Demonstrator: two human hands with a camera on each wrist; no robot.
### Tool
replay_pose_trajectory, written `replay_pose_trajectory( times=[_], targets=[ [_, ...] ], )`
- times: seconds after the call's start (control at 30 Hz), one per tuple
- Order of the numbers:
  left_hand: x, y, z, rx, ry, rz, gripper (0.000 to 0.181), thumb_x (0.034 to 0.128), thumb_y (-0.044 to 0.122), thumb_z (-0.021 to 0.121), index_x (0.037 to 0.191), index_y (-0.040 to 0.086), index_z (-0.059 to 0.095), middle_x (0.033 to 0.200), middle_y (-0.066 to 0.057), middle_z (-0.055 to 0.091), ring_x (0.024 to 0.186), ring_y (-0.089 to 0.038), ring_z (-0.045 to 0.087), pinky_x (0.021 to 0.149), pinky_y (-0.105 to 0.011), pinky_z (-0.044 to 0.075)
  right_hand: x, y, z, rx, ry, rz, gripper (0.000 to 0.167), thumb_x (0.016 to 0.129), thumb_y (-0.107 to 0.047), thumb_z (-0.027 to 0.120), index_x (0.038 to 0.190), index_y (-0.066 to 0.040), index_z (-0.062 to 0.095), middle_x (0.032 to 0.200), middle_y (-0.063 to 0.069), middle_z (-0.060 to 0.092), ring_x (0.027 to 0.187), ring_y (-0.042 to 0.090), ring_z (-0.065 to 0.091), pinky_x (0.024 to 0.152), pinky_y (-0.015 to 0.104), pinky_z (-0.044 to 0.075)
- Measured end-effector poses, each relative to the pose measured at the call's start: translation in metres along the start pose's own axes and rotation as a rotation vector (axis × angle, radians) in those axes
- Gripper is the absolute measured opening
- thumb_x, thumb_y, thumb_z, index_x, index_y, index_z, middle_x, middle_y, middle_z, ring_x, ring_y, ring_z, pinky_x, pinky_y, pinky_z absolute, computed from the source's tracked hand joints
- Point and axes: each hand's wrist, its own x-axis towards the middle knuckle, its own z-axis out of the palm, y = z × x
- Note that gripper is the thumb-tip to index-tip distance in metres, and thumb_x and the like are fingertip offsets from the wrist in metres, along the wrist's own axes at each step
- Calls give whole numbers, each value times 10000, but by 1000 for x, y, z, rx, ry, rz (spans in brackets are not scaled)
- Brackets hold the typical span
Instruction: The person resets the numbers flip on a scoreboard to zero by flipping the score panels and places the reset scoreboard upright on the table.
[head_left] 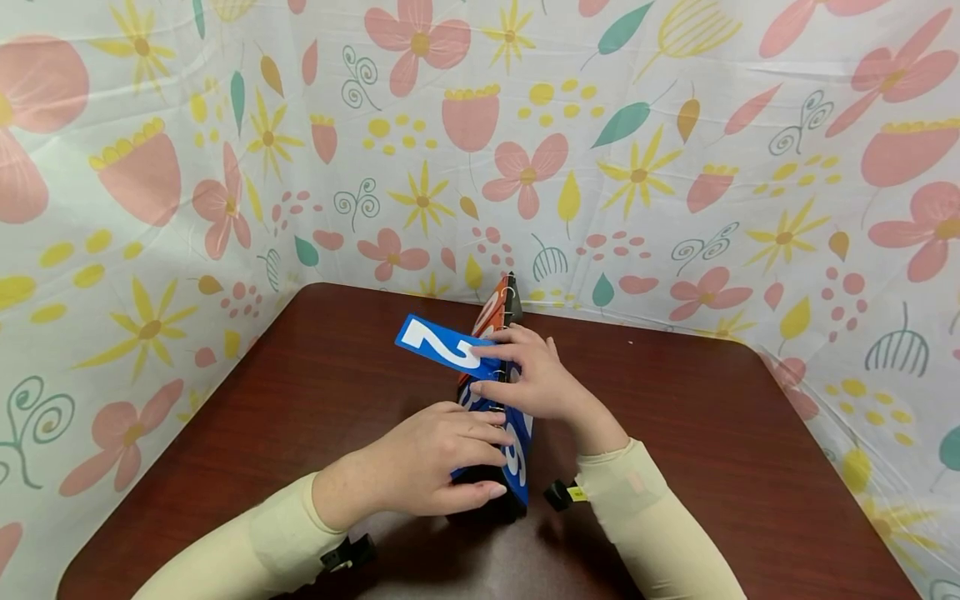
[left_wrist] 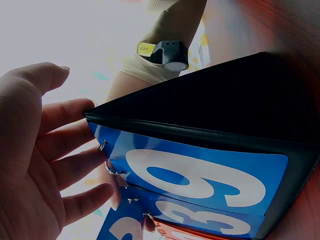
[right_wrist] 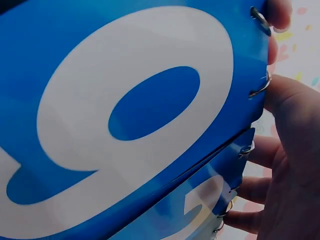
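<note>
Loosely spread, the right hand (head_left: 534, 375) touches the blue 2 card (head_left: 438, 343) — which sticks out leftward from the flip scoreboard (head_left: 519, 446) (upright on the dark table (head_left: 675, 483)) — while the left hand (head_left: 427, 458), fingers extended, lies at the scoreboard's near top edge.

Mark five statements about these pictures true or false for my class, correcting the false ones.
1. The scoreboard stands on a brown table. True.
2. The raised card shows a white 2 on blue. True.
3. In the head view, the left hand partly covers that card. False: the right hand does; the left hand is nearer the scoreboard's near end.
4. Orange cards are nearest the person. False: blue cards are; the orange cards are at the far end.
5. The curtain is plain. False: the curtain shows flowers and leaves.
</note>
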Motion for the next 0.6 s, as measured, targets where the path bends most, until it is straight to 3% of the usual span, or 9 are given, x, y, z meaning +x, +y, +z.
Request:
replay_pose_trajectory(
  times=[0.07, 0.23, 0.47, 0.6],
  targets=[
    [0, 0, 0, -5, 2, -3, 307, 1013, 442, 616, 1157, 224, 776, 1298, 75, 729, 1387, -135, 575, 1086, -421, 515, 0, -1, 0, -20, -18, 6, 507, 892, -488, 764, 1363, -318, 682, 1508, 58, 554, 1558, 367, 243, 1128, 849, -8],
    [-1, 0, 1, -10, 2, -10, 304, 1010, 440, 620, 1152, 223, 778, 1294, 78, 731, 1383, -131, 578, 1092, -412, 511, -1, -2, -1, -52, -56, 14, 520, 927, -463, 720, 1425, -345, 624, 1549, 77, 520, 1559, 388, 228, 1121, 859, 6],
    [-1, 1, 1, -17, 4, -12, 304, 1011, 441, 621, 1156, 224, 776, 1297, 80, 730, 1374, -125, 586, 1091, -391, 509, -5, -18, 2, -138, 45, 52, 578, 870, -332, 695, 1439, -275, 616, 1554, 62, 539, 1567, 385, 260, 1118, 864, 72],
    [1, 0, 1, 14, 21, 15, 288, 998, 430, 640, 1138, 219, 778, 1273, 79, 738, 1344, -117, 608, 1102, -376, 503, -5, -24, 1, -120, 19, 13, 508, 902, -368, 708, 1391, -239, 664, 1534, 54, 562, 1553, 380, 302, 1145, 827, 147]
  ],
)
